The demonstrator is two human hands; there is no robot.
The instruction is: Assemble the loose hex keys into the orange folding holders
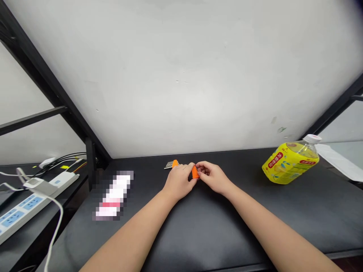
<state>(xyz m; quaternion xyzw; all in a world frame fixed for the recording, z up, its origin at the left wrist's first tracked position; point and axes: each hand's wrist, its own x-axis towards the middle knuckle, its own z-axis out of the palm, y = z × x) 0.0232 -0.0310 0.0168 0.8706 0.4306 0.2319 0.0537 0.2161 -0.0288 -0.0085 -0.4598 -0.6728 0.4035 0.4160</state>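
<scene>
My left hand (179, 180) is closed, its thumb and fingers around an orange plastic piece (195, 172) over the black table. From the other side my right hand (213, 176) meets the same piece, its fingertips bent in and pinching its right edge. Beyond my left fingers lies a second orange part (175, 163), with several thin metal rods (169, 165) sticking out to the left. My left hand hides whether the two orange parts are joined.
A large yellow-labelled drink bottle (292, 162) with a white cap stands at the right. On the table at left lies a blurred-out white and pink item (115, 196). A white power strip (31, 204) with cables is on the far left surface. A pale wall (181, 94) rises behind.
</scene>
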